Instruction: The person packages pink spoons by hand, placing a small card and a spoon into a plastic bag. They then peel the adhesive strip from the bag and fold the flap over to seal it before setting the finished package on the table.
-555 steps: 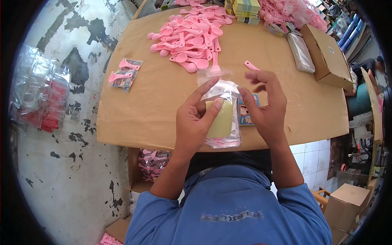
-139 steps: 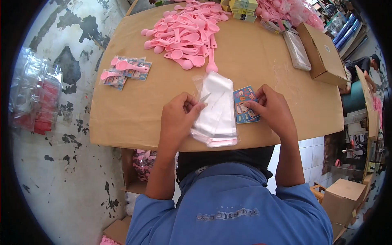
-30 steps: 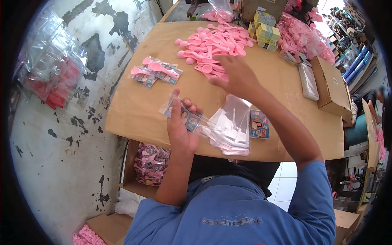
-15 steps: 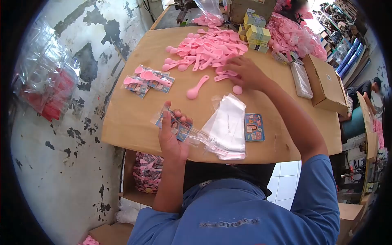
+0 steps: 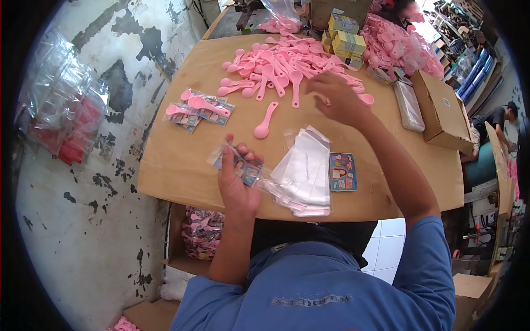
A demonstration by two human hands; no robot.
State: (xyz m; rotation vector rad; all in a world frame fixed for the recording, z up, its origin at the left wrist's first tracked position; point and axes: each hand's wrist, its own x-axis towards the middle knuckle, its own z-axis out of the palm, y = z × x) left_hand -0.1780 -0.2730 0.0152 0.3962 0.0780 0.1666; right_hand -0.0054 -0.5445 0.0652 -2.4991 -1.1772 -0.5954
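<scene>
My left hand (image 5: 240,179) is closed on a clear plastic bag with a printed card (image 5: 247,172) in it, above the near left part of the table. My right hand (image 5: 339,99) hovers at the near right edge of a heap of pink plastic spoons (image 5: 276,63). Its fingers are bent and apart, with no spoon visible between them. A single spoon (image 5: 266,120) lies between the heap and my left hand. Flat clear bags (image 5: 303,171) are fanned out in front of me, beside a stack of printed cards (image 5: 343,172).
Bagged cards with spoons (image 5: 200,107) lie on the table's left side. Bundled yellow stacks (image 5: 349,44), a big bag of spoons (image 5: 395,47) and a cardboard box (image 5: 441,113) line the far and right edges. Another person (image 5: 499,124) is at far right.
My right hand has drawn back and slightly right from the spoons. Several spoons at the heap's near and right edges have shifted and spread. My left hand still holds the bagged card.
</scene>
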